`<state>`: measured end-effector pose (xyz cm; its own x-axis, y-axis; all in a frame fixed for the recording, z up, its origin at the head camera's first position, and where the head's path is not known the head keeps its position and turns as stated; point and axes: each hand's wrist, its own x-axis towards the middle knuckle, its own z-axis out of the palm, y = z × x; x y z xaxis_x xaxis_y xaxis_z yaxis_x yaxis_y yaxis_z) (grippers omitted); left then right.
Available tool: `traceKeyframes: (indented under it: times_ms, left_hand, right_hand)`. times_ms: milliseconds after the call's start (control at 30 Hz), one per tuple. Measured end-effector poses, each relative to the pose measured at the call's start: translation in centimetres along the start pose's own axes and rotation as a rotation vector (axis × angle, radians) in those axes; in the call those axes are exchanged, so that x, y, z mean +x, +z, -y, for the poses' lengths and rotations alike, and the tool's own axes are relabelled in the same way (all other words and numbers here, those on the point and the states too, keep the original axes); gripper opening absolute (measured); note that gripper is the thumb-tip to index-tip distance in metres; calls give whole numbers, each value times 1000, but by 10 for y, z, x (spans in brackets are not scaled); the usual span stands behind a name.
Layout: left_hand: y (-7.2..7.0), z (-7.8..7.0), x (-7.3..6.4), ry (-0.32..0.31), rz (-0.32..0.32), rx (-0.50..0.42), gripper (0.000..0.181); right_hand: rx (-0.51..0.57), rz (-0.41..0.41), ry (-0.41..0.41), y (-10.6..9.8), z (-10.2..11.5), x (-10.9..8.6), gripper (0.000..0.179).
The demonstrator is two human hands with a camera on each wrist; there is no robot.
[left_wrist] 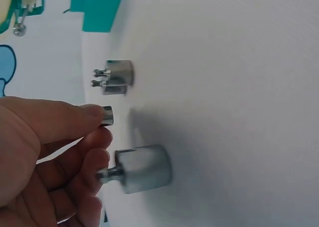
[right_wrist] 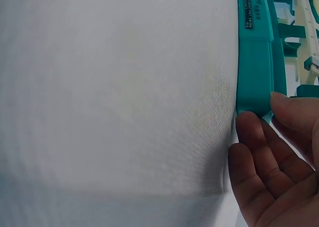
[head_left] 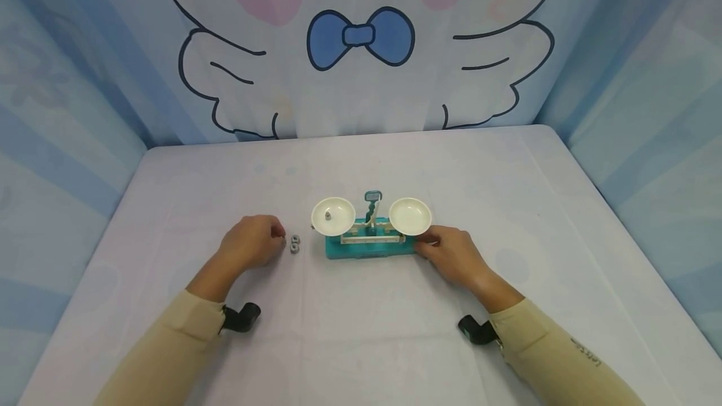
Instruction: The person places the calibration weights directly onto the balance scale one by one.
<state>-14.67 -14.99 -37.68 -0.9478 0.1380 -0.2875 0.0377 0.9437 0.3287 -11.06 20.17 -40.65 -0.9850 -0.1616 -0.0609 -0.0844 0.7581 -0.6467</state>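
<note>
A teal balance scale [head_left: 371, 248] with two white pans stands mid-table. Its left pan [head_left: 338, 225] holds one small metal weight [head_left: 328, 216]. My left hand [head_left: 254, 241] is left of the scale, and its thumb and forefinger pinch a small metal weight [left_wrist: 108, 116]. Two knobbed weights [left_wrist: 118, 73] stand close together between that hand and the scale. A larger knobbed weight [left_wrist: 145, 169] is by the curled lower fingers, hidden behind the hand in the head view. My right hand [head_left: 451, 252] grips the right end of the scale's base [right_wrist: 255, 72] between thumb and fingers.
A pale cloth covers the table [head_left: 361, 343]. Patterned blue and white curtains [head_left: 361, 99] hang along the back and both sides. Black wrist cameras [head_left: 241, 317] jut from both sleeves.
</note>
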Motion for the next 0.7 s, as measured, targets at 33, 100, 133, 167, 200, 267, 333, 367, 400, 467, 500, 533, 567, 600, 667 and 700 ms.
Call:
traceKeyframes:
  times_ms: [33, 100, 133, 167, 200, 267, 333, 367, 400, 467, 500, 533, 567, 600, 667, 700]
  left_hand:
    - [-2, 0, -2, 2, -5, -7, 15]
    - [-7, -1, -5, 10, -11, -25, 15]
    - [-9, -2, -7, 15, -14, -35, 14]
    - [-12, -3, -8, 22, -18, -41, 15]
    - [-14, -3, -10, 29, -22, -48, 15]
    - [-19, -5, -13, 48, -28, -64, 15]
    - [-23, -7, -15, 72, -34, -78, 16]
    - [-25, -8, -16, 87, -36, -82, 16]
    - [-27, -9, -17, 99, -36, -87, 16]
    - [-31, -12, -20, 125, -34, -98, 17]
    - [-33, -15, -21, 139, -35, -102, 17]
    - [-34, -17, -22, 152, -37, -104, 18]
    - [-36, -20, -23, 165, -41, -106, 18]
    - [-38, -23, -24, 178, -49, -109, 18]
    - [-41, -29, -25, 209, -71, -113, 18]
    - [-42, -32, -26, 223, -85, -115, 17]
  right_hand:
    - [-3, 0, -3, 0, 0, 0, 27]
    - [-8, 0, -8, 0, 0, 0, 27]
    - [-11, -2, -9, 1, 0, 0, 27]
    - [-11, -2, -12, 1, 0, 0, 27]
    - [-12, -1, -15, 1, 0, 0, 27]
    - [-11, -1, -15, 0, 0, 0, 27]
    - [-11, 1, -17, -1, 1, 0, 27]
    - [-9, 2, -17, -1, 1, 0, 27]
    - [-9, 2, -17, -1, 1, 0, 27]
    - [-7, 1, -15, -1, 1, 1, 27]
    - [-8, 2, -16, -1, 1, 1, 27]
    - [-9, 0, -14, -1, 1, 1, 27]
    - [-8, -1, -12, -1, 1, 1, 27]
    - [-7, -1, -11, -1, 1, 0, 27]
    - [-5, -2, -9, -1, 1, 0, 26]
    - [-6, -3, -8, -1, 1, 0, 26]
